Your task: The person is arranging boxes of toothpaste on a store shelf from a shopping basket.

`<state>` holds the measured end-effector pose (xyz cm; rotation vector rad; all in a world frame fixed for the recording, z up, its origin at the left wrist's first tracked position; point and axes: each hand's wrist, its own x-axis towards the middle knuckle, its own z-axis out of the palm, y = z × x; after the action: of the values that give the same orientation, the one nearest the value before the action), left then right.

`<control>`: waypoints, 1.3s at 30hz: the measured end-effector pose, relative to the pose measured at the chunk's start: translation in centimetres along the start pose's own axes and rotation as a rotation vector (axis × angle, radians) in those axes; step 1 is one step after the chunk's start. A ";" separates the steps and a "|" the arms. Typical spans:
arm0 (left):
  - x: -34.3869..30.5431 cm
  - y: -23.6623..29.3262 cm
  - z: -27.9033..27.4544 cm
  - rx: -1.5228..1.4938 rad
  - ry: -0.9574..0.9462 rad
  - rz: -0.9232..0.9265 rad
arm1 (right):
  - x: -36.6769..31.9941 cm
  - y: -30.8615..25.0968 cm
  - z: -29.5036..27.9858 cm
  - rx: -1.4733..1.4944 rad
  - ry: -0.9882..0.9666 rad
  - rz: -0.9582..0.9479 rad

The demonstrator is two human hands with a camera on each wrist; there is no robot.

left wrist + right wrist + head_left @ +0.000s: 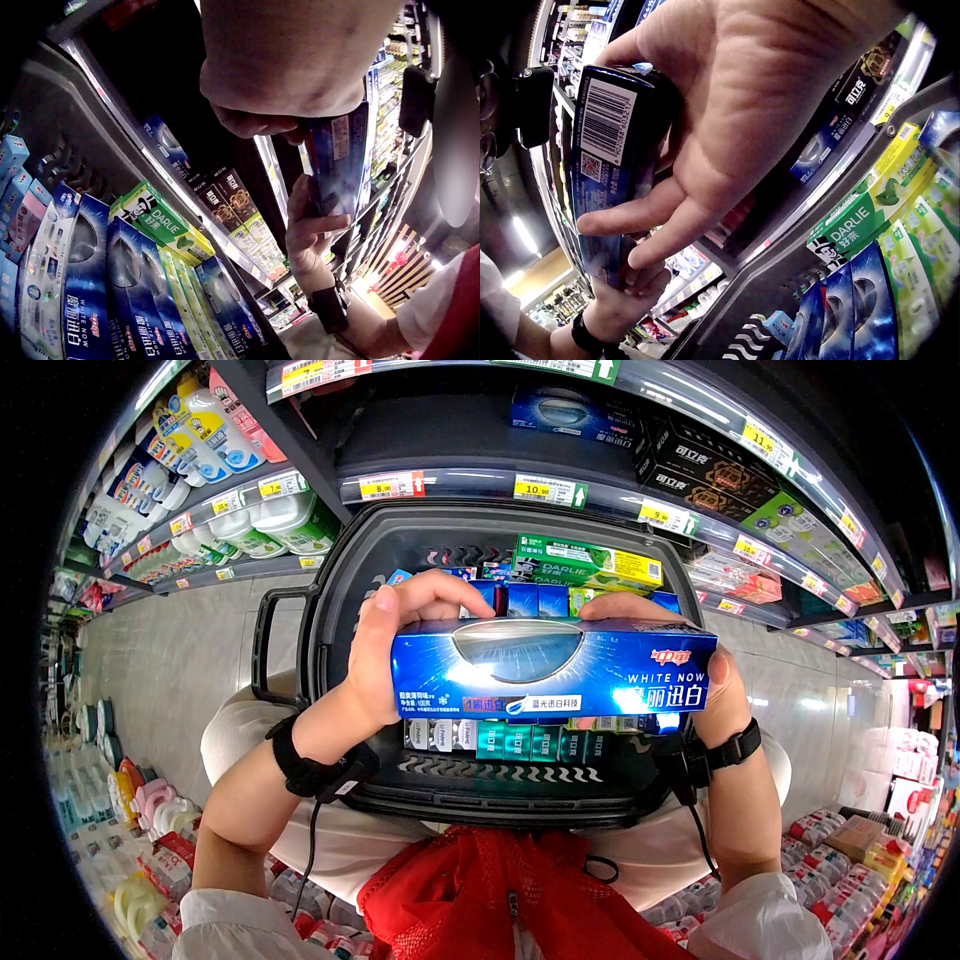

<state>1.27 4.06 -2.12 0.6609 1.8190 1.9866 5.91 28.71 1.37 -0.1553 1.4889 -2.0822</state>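
A shiny blue toothpaste box (600, 665) with "WHITE NOW" on its front is held level by both hands over a black shopping basket (500, 800). My left hand (375, 660) grips its left end, fingers bent over the top edge. At the other end, my right hand (722, 685) grips it likewise. The right wrist view shows a barcode on another face of this box (604, 142). Below, the basket holds upright blue toothpaste boxes (82, 277), a green and yellow Darlie box (585, 563) and a row of teal boxes (530, 742).
Close beyond the basket runs a shelf edge with price tags (550, 490). On the shelves stand another blue box (570, 415) and black boxes (700, 465). The basket's handle (268, 645) sticks out left. Bottles (205, 430) fill the left shelves. Packs (840, 875) lie at lower right.
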 end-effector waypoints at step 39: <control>0.1 -0.1 0.1 -0.035 -0.007 -0.002 | 0.1 0.7 -1.4 0.245 -0.158 0.011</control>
<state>1.23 4.16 -2.21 0.6549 1.7760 2.0072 5.52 29.62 0.20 -0.2111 1.1310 -2.1688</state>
